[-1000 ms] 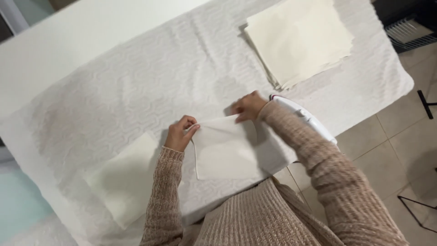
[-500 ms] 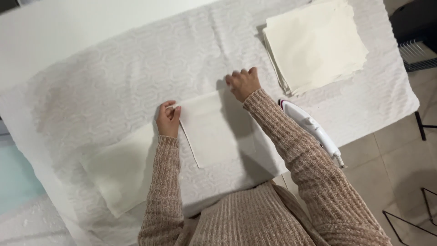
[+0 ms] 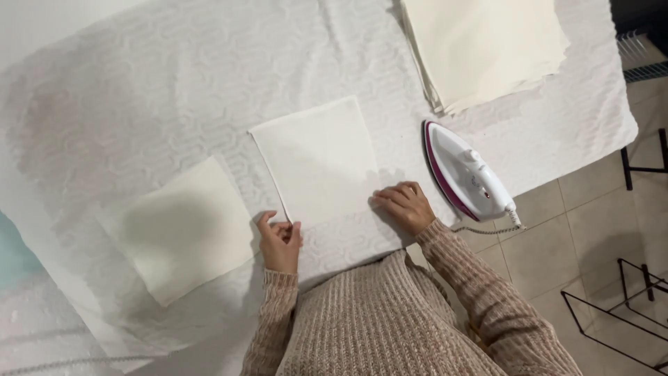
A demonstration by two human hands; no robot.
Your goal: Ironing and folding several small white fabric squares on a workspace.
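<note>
A folded cream cloth (image 3: 316, 157) lies flat in the middle of a white textured cover (image 3: 174, 90) on the table. My left hand (image 3: 280, 240) pinches its near left corner between thumb and fingers. At the near right corner, my right hand (image 3: 403, 205) rests with its fingers bent on the cloth's edge. Both sleeves are beige knit.
A white and purple iron (image 3: 466, 174) lies just right of the cloth, its cord trailing off the table edge. A stack of cream cloths (image 3: 487, 45) sits at the far right. Another folded cloth (image 3: 182, 230) lies at the near left. Black wire racks (image 3: 626, 313) stand on the tiled floor.
Both hands have moved from the cloth's far corners to its near corners, and the cloth now lies smooth and flat. The view has shifted toward me.
</note>
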